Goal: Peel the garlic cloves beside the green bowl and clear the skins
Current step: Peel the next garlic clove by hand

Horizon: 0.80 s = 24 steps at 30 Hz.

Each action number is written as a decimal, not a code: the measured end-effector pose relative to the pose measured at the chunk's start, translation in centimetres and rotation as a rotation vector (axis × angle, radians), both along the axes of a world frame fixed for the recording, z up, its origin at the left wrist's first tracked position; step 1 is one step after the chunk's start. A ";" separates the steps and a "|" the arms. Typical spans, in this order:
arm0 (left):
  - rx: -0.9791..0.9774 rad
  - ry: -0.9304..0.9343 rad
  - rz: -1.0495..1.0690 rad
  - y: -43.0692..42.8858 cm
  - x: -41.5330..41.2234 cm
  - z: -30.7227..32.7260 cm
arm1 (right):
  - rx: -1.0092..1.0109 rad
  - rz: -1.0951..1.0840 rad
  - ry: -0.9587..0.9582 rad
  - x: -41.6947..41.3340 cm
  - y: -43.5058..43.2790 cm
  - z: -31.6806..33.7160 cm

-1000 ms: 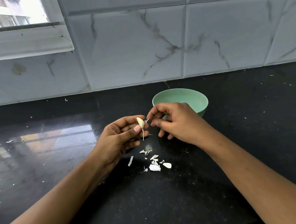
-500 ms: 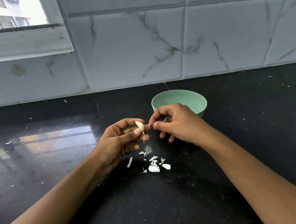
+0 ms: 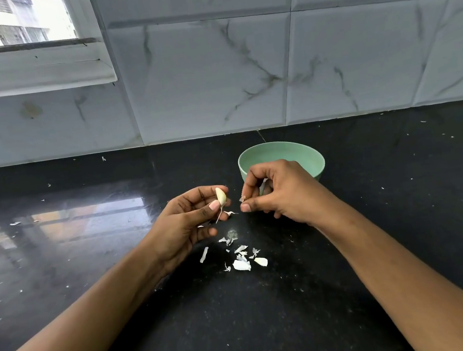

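Note:
My left hand pinches a pale garlic clove between thumb and fingers, with thin strips of skin dangling below it. A short gap to the right, my right hand pinches a small scrap of garlic skin between thumb and forefinger. Both hands hover above the black counter, just in front of the green bowl, whose inside is partly hidden by my right hand. A scatter of white garlic skins lies on the counter below the hands.
The black counter runs back to a grey marble-tiled wall. A window sill is at the upper left. Tiny white flecks dot the counter all round.
My right hand has pulled slightly away from the clove to the right, with a scrap of skin between its fingertips. The left hand keeps holding the clove.

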State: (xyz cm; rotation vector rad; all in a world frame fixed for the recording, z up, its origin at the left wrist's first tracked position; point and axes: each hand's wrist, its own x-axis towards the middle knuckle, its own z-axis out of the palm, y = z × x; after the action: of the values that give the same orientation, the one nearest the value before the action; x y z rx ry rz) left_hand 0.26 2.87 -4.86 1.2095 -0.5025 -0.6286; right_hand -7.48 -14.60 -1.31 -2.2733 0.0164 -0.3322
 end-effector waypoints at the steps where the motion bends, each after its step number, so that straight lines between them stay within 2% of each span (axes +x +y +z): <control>1: -0.002 0.004 0.002 0.0 0.0 0.0 | 0.013 0.028 0.034 0.0 -0.1 0.0; 5: -0.013 0.006 0.013 0.0 0.0 0.0 | 0.078 0.108 0.138 -0.1 -0.1 0.0; 11: 0.030 -0.053 0.034 0.0 -0.1 -0.1 | 0.095 0.044 0.149 0.1 0.0 -0.4; 17: 0.062 -0.045 0.035 0.0 -0.1 -0.1 | -0.028 -0.035 0.089 0.4 -0.2 -0.7; 24: 0.063 -0.026 0.008 0.1 -0.2 0.2 | -0.139 -0.015 0.040 0.6 0.1 -1.2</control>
State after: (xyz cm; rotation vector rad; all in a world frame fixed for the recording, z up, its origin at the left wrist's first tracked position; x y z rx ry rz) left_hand 0.08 2.94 -4.70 1.2798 -0.5030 -0.6265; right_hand -6.83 -14.53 -2.48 -2.4186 0.0313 -0.3039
